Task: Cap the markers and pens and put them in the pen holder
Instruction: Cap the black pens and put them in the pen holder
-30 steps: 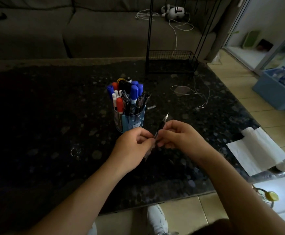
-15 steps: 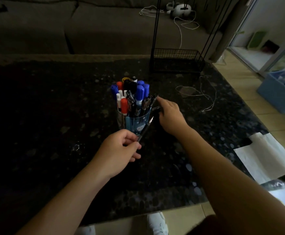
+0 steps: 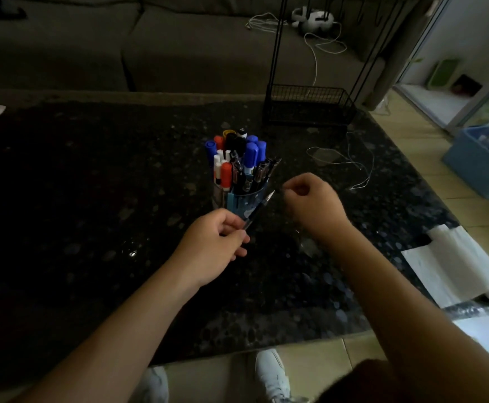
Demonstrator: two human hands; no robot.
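Head view: left hand (image 3: 218,242) grips uncapped pen (image 3: 259,210); right hand (image 3: 310,203) pinches what seems its cap (image 3: 283,189). Risk: misaligned cap slips off tip, falls beside holder (image 3: 237,202).

1. Slim black uncapped pen (image 3: 259,211): tilted, silver tip up and right, lower end gripped by the left hand (image 3: 217,242), over the dark speckled table's (image 3: 92,199) middle.
2. Small dark cap (image 3: 281,190): barely visible, pinched by the right hand (image 3: 313,202) beside that tip.
3. Light-blue cylindrical pen holder (image 3: 247,203): upright mid-table, packed with capped markers (image 3: 250,155).
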